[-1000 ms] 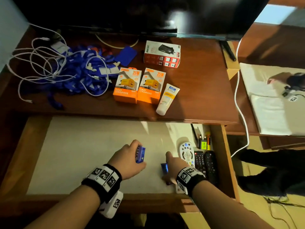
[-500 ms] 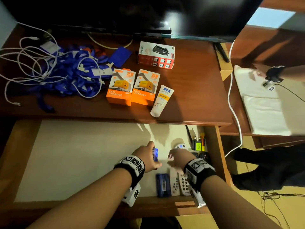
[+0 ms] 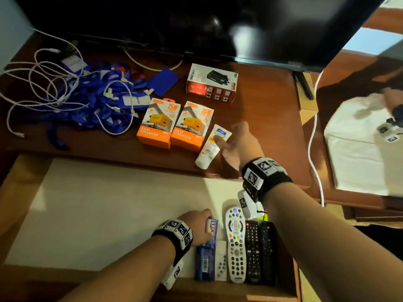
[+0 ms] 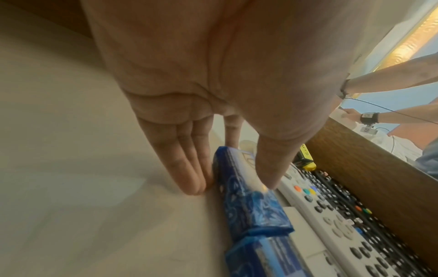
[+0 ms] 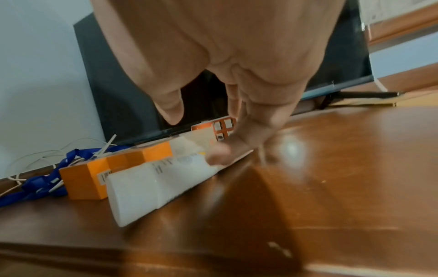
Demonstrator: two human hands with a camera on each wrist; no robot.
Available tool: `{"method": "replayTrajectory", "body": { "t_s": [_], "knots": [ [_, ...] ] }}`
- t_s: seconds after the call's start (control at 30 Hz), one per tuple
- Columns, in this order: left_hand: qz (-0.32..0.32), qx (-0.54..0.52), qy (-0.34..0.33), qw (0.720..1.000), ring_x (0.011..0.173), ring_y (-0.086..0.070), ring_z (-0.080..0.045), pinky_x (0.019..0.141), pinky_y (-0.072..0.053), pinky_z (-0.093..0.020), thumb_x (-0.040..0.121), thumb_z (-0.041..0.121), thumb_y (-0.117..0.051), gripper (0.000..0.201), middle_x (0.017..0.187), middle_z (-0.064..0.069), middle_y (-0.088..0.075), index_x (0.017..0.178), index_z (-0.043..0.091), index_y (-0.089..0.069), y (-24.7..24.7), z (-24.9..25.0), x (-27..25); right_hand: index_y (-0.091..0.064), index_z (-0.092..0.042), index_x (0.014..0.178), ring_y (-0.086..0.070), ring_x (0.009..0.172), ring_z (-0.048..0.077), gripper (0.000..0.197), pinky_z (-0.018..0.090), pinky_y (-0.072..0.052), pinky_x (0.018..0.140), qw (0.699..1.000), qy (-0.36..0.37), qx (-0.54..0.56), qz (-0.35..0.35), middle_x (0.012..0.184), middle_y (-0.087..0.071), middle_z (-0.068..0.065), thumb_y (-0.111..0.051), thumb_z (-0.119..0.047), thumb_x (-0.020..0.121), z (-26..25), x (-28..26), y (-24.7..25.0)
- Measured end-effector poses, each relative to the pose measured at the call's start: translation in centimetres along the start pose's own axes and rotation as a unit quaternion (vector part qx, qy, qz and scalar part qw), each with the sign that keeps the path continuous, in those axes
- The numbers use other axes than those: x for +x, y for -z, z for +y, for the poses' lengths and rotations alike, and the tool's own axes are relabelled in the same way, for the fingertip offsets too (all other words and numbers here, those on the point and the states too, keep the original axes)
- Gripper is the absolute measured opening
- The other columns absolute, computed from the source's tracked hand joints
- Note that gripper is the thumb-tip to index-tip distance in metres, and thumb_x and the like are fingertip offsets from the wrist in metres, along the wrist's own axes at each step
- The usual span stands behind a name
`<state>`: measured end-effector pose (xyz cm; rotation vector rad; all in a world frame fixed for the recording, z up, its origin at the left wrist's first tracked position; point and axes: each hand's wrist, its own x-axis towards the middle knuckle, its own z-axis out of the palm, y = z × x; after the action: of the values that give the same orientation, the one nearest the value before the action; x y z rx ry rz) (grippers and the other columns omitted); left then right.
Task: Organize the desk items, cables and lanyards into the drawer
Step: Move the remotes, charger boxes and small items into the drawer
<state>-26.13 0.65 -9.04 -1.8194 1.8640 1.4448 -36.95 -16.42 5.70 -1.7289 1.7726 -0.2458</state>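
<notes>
My left hand [image 3: 206, 217] is low in the open drawer [image 3: 109, 214] and pinches a blue soap box [image 3: 212, 227] between straight fingers [image 4: 189, 178] and thumb, next to the white remote [image 3: 235, 243]. A second blue box [image 3: 205, 262] lies just in front of it. Over the desk, my right hand [image 3: 226, 136] is spread open, one fingertip [image 5: 219, 156] touching the crimped end of the white tube [image 3: 207, 151]. Two orange charger boxes [image 3: 158, 123] lie left of the tube, and a red-and-white adapter box [image 3: 211, 83] behind them. Blue lanyards [image 3: 87, 105] tangled with white cables [image 3: 43, 83] fill the desk's left.
Two black remotes [image 3: 259, 251] and a small white remote [image 3: 220, 262] line the drawer's right end. A television [image 3: 196, 22] stands at the back of the desk. A white cord [image 3: 314, 149] hangs off the right edge. Another person's hand [image 3: 392, 101] works over white cloth [image 3: 357, 149].
My right hand left its blue box in the drawer and rose to the desk, reaching the white tube. My left hand carried its blue box rightward to the remotes.
</notes>
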Motion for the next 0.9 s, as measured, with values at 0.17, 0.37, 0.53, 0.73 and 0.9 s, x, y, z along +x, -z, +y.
{"method": "replayTrajectory", "body": {
  "t_s": [0.17, 0.37, 0.53, 0.73, 0.9],
  "knots": [
    [-0.004, 0.002, -0.001, 1.0, 0.115, -0.065, -0.028, 0.099, -0.054, -0.036, 0.092, 0.043, -0.062, 0.058, 0.132, -0.007, -0.066, 0.147, 0.033, -0.047, 0.8, -0.6, -0.7, -0.028, -0.024, 0.146, -0.066, 0.101, 0.032, 0.098, 0.044, -0.063, 0.077, 0.996, -0.081, -0.004, -0.048, 0.129, -0.054, 0.009, -0.08, -0.065, 0.073, -0.9, 2.9, -2.4],
    [0.112, -0.056, 0.038, 0.991, 0.104, -0.065, -0.017, 0.097, -0.051, -0.033, 0.098, 0.05, -0.058, 0.037, 0.114, 0.003, -0.07, 0.129, 0.029, -0.058, 5.6, -1.2, -5.1, -0.04, -0.025, 0.135, -0.068, 0.088, 0.028, 0.073, 0.043, -0.065, 0.068, 0.991, -0.098, 0.0, -0.091, 0.119, -0.059, 0.009, -0.08, -0.046, 0.078, -0.8, 3.3, -2.5],
    [0.335, -0.083, 0.019, 0.938, 0.074, -0.064, -0.01, 0.073, -0.054, -0.032, 0.095, 0.045, -0.066, 0.02, 0.075, 0.012, -0.067, 0.091, 0.026, -0.067, 12.3, 0.3, -10.2, -0.034, -0.013, 0.135, -0.066, 0.102, 0.034, 0.081, 0.048, -0.062, 0.084, 0.986, -0.128, -0.018, -0.101, 0.122, -0.059, 0.012, -0.084, -0.035, 0.075, 0.7, 0.7, -2.0],
    [0.46, 0.035, -0.007, 0.887, 0.115, -0.053, -0.026, 0.094, -0.048, -0.043, 0.088, 0.063, -0.065, 0.051, 0.115, 0.002, -0.066, 0.127, 0.032, -0.055, 20.9, 4.6, -8.7, -0.046, -0.013, 0.124, -0.063, 0.11, 0.033, 0.07, 0.034, -0.051, 0.085, 0.989, -0.088, -0.032, -0.114, 0.124, -0.061, 0.013, -0.086, -0.041, 0.074, 2.9, -6.0, -3.6],
    [0.244, 0.202, 0.047, 0.948, 0.157, -0.007, -0.041, 0.123, -0.017, -0.066, 0.047, 0.088, -0.079, 0.149, 0.171, -0.014, -0.011, 0.162, 0.041, 0.004, 25.0, 5.3, -3.6, -0.037, -0.032, 0.123, -0.066, 0.087, 0.027, 0.074, 0.04, -0.056, 0.075, 0.989, -0.001, 0.011, -0.149, 0.106, -0.066, 0.004, -0.08, -0.039, 0.063, 2.7, -12.0, -7.3]
  ]
}}
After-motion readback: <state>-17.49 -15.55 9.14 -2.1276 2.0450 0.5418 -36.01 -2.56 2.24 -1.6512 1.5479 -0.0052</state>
